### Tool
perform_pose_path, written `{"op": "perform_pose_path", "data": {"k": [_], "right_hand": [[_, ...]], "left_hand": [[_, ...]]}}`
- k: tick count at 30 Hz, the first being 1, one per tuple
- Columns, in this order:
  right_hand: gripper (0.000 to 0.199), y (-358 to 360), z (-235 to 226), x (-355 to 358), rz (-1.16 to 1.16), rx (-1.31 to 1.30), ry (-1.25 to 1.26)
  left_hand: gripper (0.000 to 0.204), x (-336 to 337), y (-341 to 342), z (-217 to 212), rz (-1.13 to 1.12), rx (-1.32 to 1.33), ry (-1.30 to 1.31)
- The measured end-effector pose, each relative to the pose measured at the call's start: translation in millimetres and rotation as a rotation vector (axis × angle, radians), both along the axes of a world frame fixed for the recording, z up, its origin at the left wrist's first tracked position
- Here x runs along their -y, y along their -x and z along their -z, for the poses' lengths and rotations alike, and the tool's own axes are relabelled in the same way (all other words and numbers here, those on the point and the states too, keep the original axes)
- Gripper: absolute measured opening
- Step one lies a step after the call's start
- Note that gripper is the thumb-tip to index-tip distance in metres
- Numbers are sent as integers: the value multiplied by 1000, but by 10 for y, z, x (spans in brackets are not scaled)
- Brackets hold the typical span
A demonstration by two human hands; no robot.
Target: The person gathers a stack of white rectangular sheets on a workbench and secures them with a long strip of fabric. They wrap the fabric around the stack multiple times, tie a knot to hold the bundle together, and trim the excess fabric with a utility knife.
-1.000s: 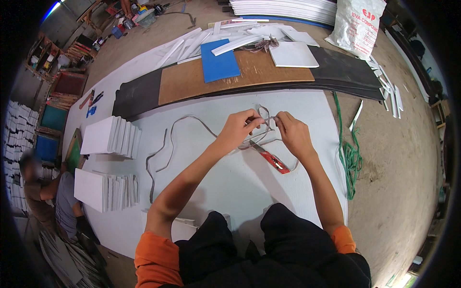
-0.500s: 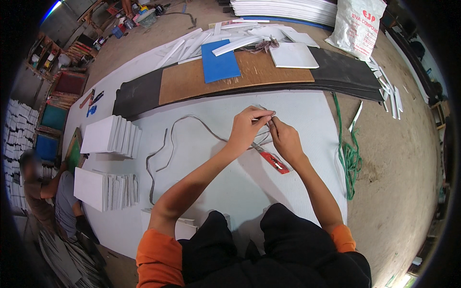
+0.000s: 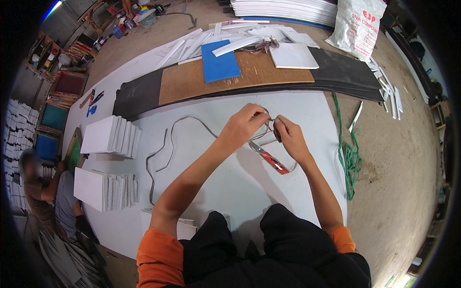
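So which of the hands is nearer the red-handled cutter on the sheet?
Right. The right hand sits just above the red-handled cutter, almost over its handle; the left hand is further up-left of the blade, pinching the grey strip.

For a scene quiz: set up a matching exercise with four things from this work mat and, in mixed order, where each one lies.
Things:
1. grey strip
2. red-handled cutter
3. blue sheet
4. green cord

Places:
A. on the brown board at the far edge of the mat
B. on the bare ground to the right of the mat
C. pinched by both hands, left hand and right hand, trailing off to the left
D. flat on the white mat, just below the hands

Pairs: 1-C, 2-D, 3-A, 4-B
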State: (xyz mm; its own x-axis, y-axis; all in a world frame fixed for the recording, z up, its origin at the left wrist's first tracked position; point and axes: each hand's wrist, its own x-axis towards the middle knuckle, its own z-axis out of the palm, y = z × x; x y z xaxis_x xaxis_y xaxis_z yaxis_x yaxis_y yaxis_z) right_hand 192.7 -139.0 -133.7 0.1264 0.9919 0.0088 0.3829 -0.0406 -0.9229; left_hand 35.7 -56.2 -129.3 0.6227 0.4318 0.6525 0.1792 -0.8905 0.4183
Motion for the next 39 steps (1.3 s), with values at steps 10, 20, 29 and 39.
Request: {"op": "perform_pose_path", "data": {"k": [10, 20, 29, 39], "right_hand": [[24, 272, -119, -52, 198, -171, -395], [22, 177, -89, -62, 245, -112, -319], [22, 225, -64, -49, 265, -122, -312], [26, 278, 54, 2, 397, 96, -473]], "left_hand": [[16, 90, -62, 100, -135, 152, 757], [13, 81, -61, 5, -56, 170, 904], [13, 141, -87, -17, -119, 157, 845], [22, 117, -177, 37, 8, 242, 1669]]}}
